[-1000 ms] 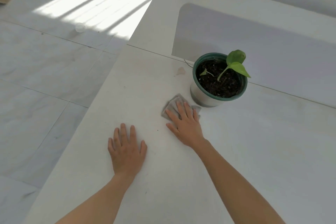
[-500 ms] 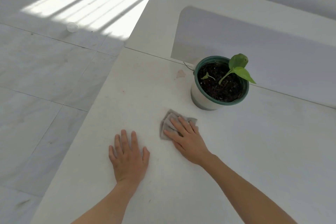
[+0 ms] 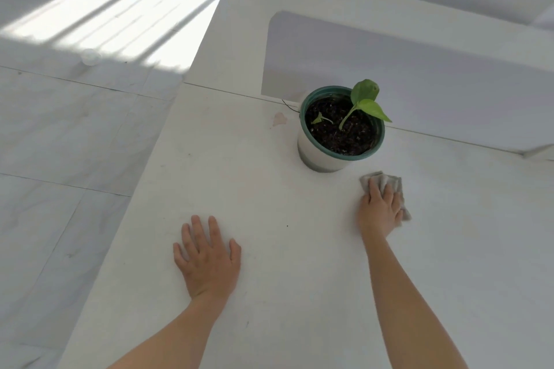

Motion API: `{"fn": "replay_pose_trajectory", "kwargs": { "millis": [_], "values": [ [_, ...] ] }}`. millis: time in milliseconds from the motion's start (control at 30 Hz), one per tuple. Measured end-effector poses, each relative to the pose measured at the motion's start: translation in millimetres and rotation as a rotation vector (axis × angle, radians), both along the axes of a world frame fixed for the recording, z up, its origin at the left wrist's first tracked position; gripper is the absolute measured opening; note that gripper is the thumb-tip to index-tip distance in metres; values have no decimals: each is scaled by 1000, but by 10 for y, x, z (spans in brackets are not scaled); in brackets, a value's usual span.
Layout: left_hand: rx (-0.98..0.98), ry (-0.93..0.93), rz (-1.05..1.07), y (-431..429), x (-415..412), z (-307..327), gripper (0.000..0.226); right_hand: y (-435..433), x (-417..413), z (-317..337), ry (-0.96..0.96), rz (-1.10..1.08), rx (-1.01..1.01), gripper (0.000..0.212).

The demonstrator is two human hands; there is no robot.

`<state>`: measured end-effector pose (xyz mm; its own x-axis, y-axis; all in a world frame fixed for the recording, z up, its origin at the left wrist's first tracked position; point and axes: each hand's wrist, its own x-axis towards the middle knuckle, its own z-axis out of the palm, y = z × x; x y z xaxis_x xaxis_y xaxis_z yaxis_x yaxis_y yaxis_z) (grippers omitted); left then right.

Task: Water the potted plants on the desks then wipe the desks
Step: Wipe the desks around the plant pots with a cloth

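The white bench (image 3: 269, 293) is a smooth, matte slab with faint smudges, a few dark specks and a pale brownish stain (image 3: 279, 119) left of the pot. The right grip (image 3: 380, 210) lies released, fingers straight and flat, pressing a small grey cloth (image 3: 385, 179) onto the bench. The cloth is soft, creased and folded, and its edges show past the fingertips and the outer side of the palm. It sits just beside the pot (image 3: 320, 153), toward the viewer and to the right, not touching it.

The pot is round and tapered, with a pale glossy wall and a dark green rim. It holds dark crumbly soil (image 3: 338, 132) and a young plant (image 3: 364, 93) with broad, smooth green leaves on a thin stem.

The left grip (image 3: 208, 257) is released too, palm down on bare bench, fingers spread, well apart from the cloth.

Behind the pot stands a flat lilac-grey partition (image 3: 389, 69) with a rounded corner. Left of the bench, large pale floor tiles (image 3: 60, 159) catch barred sunlight.
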<state>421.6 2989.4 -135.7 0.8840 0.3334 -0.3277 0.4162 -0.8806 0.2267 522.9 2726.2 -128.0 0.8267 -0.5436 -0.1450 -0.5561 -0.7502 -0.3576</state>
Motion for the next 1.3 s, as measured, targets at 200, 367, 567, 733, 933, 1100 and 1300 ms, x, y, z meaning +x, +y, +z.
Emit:
{"fn": "replay_pose_trajectory", "kwargs": {
  "millis": [200, 367, 567, 733, 933, 1100, 1300],
  "values": [
    [-22, -9, 3, 13, 3, -9, 63, 667, -289, -58, -118, 96, -7, 41],
    [-20, -92, 44, 2, -13, -70, 66, 1013, -548, -26, -161, 339, 0, 38],
    [-4, -94, 49, 4, -40, -45, 62, 1042, -814, 110, -102, 590, -114, 31],
    [-2, -91, 28, 25, -49, 12, 61, 983, -1073, 261, -83, 629, -147, 38],
    [-59, -94, 25, 98, -82, 97, 60, 849, -1308, 368, 166, 586, 88, 45],
    [-237, -61, 1, 292, -46, 257, 54, 691, -1520, 496, 84, 143, 563, 37],
    [-269, -225, -36, 681, -572, 291, 57, 663, -1803, 608, -39, -28, 799, 18]
  ]
}}
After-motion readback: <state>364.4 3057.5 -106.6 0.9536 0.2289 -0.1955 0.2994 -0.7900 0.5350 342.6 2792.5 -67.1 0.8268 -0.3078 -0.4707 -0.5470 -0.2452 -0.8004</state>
